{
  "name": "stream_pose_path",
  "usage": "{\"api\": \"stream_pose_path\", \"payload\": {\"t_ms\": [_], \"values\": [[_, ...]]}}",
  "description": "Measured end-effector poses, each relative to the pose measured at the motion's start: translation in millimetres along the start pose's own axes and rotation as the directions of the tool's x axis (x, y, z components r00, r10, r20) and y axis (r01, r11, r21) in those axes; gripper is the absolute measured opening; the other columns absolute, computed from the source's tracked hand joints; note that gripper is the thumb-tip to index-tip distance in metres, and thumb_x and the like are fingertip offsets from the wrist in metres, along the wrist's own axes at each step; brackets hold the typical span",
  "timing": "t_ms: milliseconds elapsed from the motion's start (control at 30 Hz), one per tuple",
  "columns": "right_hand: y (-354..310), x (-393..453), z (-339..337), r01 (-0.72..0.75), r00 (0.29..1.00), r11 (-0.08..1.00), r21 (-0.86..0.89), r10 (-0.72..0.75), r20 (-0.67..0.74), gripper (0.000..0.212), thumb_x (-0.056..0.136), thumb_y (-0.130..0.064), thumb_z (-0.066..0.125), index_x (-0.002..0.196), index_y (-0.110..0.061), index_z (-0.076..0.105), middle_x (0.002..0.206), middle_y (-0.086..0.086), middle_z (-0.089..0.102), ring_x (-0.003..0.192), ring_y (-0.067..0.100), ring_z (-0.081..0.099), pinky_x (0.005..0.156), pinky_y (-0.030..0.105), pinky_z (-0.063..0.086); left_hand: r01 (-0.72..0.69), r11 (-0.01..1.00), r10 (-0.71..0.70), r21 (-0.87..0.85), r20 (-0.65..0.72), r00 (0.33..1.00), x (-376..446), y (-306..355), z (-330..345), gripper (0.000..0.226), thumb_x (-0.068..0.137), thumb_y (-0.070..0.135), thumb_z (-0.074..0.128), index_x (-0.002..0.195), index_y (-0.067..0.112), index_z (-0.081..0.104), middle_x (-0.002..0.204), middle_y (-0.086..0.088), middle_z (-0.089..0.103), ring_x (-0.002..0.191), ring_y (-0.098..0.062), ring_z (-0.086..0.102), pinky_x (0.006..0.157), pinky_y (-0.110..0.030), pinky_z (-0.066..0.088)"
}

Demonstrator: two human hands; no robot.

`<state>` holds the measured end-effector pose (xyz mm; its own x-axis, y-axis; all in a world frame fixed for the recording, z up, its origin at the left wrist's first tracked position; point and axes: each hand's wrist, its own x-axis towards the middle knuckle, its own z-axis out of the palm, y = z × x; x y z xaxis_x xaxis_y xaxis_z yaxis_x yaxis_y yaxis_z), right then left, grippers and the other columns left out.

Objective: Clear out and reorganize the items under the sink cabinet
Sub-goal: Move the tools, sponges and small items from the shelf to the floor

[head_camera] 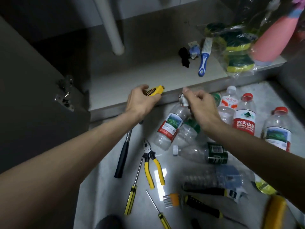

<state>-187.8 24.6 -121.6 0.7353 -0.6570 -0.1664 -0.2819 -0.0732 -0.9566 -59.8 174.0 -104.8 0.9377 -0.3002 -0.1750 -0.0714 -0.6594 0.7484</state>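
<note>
My left hand (pixel 140 101) grips a yellow tape measure (pixel 156 90) at the front edge of the cabinet floor (pixel 132 76). My right hand (pixel 202 106) hovers just right of it above the floor bottles, fingers curled, pinching a small white object (pixel 183 100) that I cannot identify. Inside the cabinet lie a blue and white brush (pixel 204 58), a black item (pixel 184 57), a small blue item (pixel 194 51), a clear bag of yellow-green sponges (pixel 237 53) and a pink bottle (pixel 272 40).
A white drain pipe (pixel 112 27) hangs at the cabinet's middle. The open door (pixel 33 96) stands at left. On the tile floor lie several plastic bottles (pixel 170 128), a hammer (pixel 123 156), yellow pliers (pixel 152 164), two screwdrivers (pixel 133 187) and other tools.
</note>
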Motion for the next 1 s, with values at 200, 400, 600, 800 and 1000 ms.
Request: {"api": "stream_pose_path", "payload": {"t_ms": [200, 400, 600, 800, 1000], "values": [[4.4, -28.6, 37.9, -0.042, 0.996, 0.995, 0.094, 0.034, 0.085, 0.032, 0.075, -0.054, 0.067, 0.083, -0.023, 0.061, 0.075, -0.007, 0.062, 0.063, 0.003, 0.059, 0.065, 0.031, 0.051, 0.061, 0.998, -0.061, 0.026, -0.001, 0.998, -45.3, -40.0, -24.5, 0.07, 0.067, 0.041, 0.076, 0.13, 0.016, 0.062, 0.118, -0.004, 0.067, 0.104, -0.023, 0.066, 0.09, -0.042, 0.057], [3.1, -61.1, 54.9, 0.065, 0.975, 0.993, -0.098, -0.043, 0.218, 0.033, 0.074, -0.054, 0.06, 0.086, -0.023, 0.063, 0.085, -0.005, 0.065, 0.08, 0.012, 0.06, 0.075, 0.036, 0.049, 0.103, 0.986, -0.097, 0.131, -0.056, 0.994, -98.0, -85.7, -32.0, 0.066, 0.072, 0.042, 0.076, 0.131, 0.018, 0.061, 0.122, -0.006, 0.061, 0.107, -0.023, 0.063, 0.094, -0.037, 0.053], [45.0, -113.8, 32.3, -0.018, 0.949, 0.988, -0.153, 0.065, 0.309, 0.011, 0.09, -0.031, 0.061, 0.083, -0.023, 0.062, 0.07, -0.012, 0.065, 0.057, 0.006, 0.058, 0.055, 0.032, 0.05, 0.147, 0.97, -0.142, 0.194, -0.04, 0.989, -156.8, -133.5, -8.1, 0.068, 0.079, 0.04, 0.074, 0.138, 0.017, 0.052, 0.114, 0.003, 0.038, 0.112, -0.019, 0.051, 0.091, -0.025, 0.042], [71.8, -140.1, 30.9, 0.145, 0.962, 0.915, -0.376, -0.042, 0.27, 0.009, 0.086, -0.031, 0.067, 0.092, -0.029, 0.062, 0.091, -0.007, 0.061, 0.08, 0.01, 0.059, 0.068, 0.031, 0.046, 0.091, 0.964, -0.09, 0.248, -0.014, 0.996, -168.9, -166.6, -5.0, 0.067, 0.078, 0.03, 0.076, 0.139, 0.016, 0.05, 0.116, 0.006, 0.037, 0.116, -0.017, 0.047, 0.09, -0.025, 0.046], [81.1, -127.5, 39.0, 0.459, 0.87, 0.563, -0.687, -0.126, 0.477, 0.029, 0.087, -0.039, 0.065, 0.112, -0.028, 0.056, 0.104, -0.006, 0.049, 0.086, 0.015, 0.052, 0.065, 0.027, 0.034, 0.048, 0.883, -0.045, 0.466, -0.017, 0.999, -151.2, -166.4, -3.9, 0.058, 0.08, 0.03, 0.073, 0.133, 0.023, 0.051, 0.122, 0.003, 0.041, 0.118, -0.018, 0.038, 0.071, -0.03, 0.043]]}}
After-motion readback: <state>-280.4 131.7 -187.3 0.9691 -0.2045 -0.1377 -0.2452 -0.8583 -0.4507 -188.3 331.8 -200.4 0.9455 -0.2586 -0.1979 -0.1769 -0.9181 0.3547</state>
